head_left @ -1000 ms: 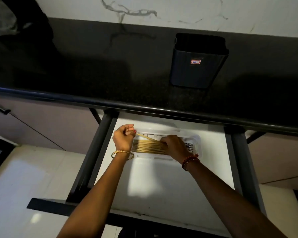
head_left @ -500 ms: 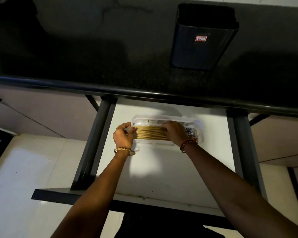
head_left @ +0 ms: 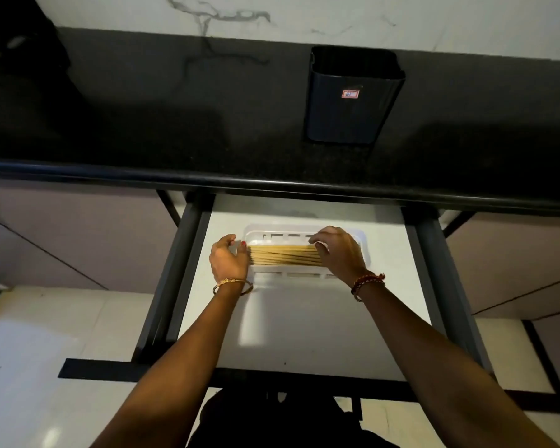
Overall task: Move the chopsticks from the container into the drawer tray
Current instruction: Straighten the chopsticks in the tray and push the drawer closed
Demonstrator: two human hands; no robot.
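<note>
Wooden chopsticks (head_left: pixel 285 255) are lying bundled in the tray (head_left: pixel 304 232); left hand (head_left: pixel 228 258) and right hand (head_left: pixel 338 252) fingers are resting loosely at their ends; container (head_left: pixel 353 95) is apparently emptied.

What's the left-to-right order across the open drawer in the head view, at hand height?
Drawer's left rail → left hand → chopsticks in the tray → right hand → drawer's right rail.

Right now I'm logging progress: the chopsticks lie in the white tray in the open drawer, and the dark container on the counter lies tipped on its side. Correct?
Not quite. In the head view the dark container stands upright on the counter. The chopsticks do lie in the white tray in the open drawer.
</note>
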